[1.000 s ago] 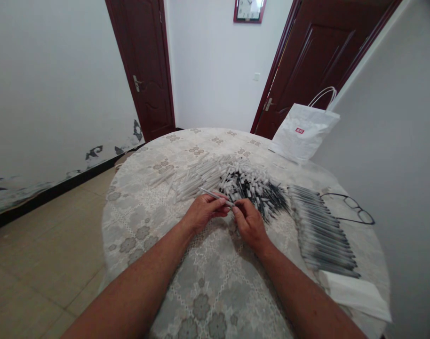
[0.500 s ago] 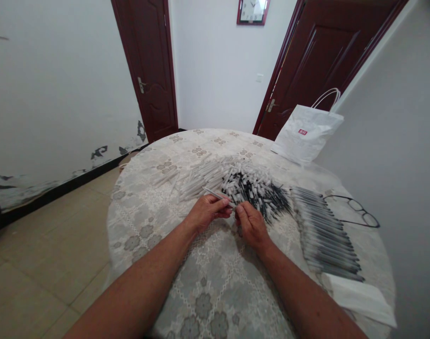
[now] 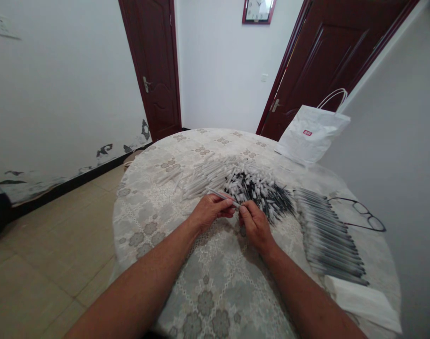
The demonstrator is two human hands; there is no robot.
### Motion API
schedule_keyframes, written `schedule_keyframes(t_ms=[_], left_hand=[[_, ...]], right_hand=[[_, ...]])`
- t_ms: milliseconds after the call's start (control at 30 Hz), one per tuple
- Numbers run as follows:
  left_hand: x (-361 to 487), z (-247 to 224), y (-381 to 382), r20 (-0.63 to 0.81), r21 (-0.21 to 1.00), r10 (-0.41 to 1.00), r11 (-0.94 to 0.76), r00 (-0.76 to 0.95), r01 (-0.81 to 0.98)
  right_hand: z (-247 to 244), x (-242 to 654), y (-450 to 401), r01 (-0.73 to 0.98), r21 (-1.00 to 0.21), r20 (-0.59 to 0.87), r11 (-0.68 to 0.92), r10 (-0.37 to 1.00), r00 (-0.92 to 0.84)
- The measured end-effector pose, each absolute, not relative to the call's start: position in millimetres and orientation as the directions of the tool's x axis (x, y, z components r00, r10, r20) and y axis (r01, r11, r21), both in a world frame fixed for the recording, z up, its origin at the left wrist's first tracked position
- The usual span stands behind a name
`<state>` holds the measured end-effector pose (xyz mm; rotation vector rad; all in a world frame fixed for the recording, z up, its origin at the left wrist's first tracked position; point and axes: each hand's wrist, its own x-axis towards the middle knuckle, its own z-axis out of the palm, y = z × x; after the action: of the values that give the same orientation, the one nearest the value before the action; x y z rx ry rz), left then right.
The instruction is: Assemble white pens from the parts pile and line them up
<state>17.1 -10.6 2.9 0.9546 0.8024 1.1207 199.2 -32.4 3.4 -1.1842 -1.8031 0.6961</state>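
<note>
Between my two hands is a slim, pale pen barrel [image 3: 218,192], slanting up to the left. My left hand [image 3: 212,209] pinches it along its length with thumb and fingers. At its lower right end, my right hand [image 3: 254,221] has its fingers closed round the tip, which they hide. Just beyond my hands lies a heap of white barrels [image 3: 211,175]. Beside it on the right is a pile of black pen refills [image 3: 280,200] with white ends. Further right, many assembled-looking pens [image 3: 330,233] lie side by side in a row.
A patterned cloth covers the round table [image 3: 147,207]. Black-framed glasses [image 3: 369,220] lie at the right edge, beyond the row of pens. A folded white paper or bag [image 3: 363,301] is nearer me. A white carrier bag [image 3: 312,134] stands at the back right.
The whole view has shifted slightly, so things appear a little further right. Both hands keep nearly the same grip on the pen barrel.
</note>
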Motion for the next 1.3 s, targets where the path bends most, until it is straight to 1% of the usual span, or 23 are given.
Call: schedule_keyframes(t_ms=[300, 500, 733, 867, 933, 1000, 1033, 1067, 1100, 1133, 1167, 1233, 1300], left_hand=[[15, 7, -11, -0.060, 0.923, 0.966, 0.150, 0.251, -0.355], [-3, 16, -4, 0.006, 0.912, 0.995, 0.037, 0.102, -0.409], [-6, 19, -4, -0.005, 0.913, 0.997, 0.036, 0.077, -0.406], [-7, 17, -3, 0.015, 0.957, 0.997, 0.006, 0.070, -0.290], [-9, 14, -1, 0.035, 0.977, 0.998, -0.023, 0.053, -0.212], [-10, 9, 1, 0.090, 0.994, 0.996, -0.088, 0.018, -0.071], [-11, 6, 2, 0.145, 0.988, 0.989, -0.145, 0.002, 0.049], [-10, 2, 3, 0.220, 0.957, 0.976, -0.216, 0.001, 0.196], [-9, -2, 3, 0.307, 0.890, 0.951, -0.296, 0.023, 0.347], [-7, -7, 4, 0.391, 0.794, 0.918, -0.374, 0.067, 0.479], [-5, -12, 5, 0.458, 0.688, 0.879, -0.443, 0.130, 0.574], [0, -20, 6, 0.518, 0.515, 0.822, -0.520, 0.236, 0.681], [5, -25, 7, 0.516, 0.400, 0.806, -0.527, 0.291, 0.750]], right_hand=[[4, 200, -33, 0.382, -0.848, 0.312, 0.366, 0.929, -0.197], [2, 207, -27, 0.380, -0.862, 0.324, 0.336, 0.941, -0.099], [-5, 207, -22, 0.311, -0.906, 0.273, 0.286, 0.958, -0.086], [-4, 207, -21, 0.341, -0.884, 0.310, 0.321, 0.947, -0.087], [-3, 209, -20, 0.355, -0.874, 0.333, 0.331, 0.941, -0.057], [-2, 212, -18, 0.358, -0.873, 0.359, 0.331, 0.933, 0.013], [-2, 214, -16, 0.353, -0.876, 0.369, 0.328, 0.928, 0.056], [-2, 216, -15, 0.343, -0.882, 0.377, 0.324, 0.921, 0.100], [-2, 218, -13, 0.328, -0.889, 0.380, 0.319, 0.915, 0.139], [-2, 220, -11, 0.310, -0.897, 0.380, 0.317, 0.909, 0.170], [-3, 222, -10, 0.292, -0.903, 0.378, 0.315, 0.905, 0.193], [-3, 225, -7, 0.270, -0.911, 0.374, 0.313, 0.902, 0.216], [-3, 227, -5, 0.262, -0.915, 0.367, 0.308, 0.904, 0.221]])
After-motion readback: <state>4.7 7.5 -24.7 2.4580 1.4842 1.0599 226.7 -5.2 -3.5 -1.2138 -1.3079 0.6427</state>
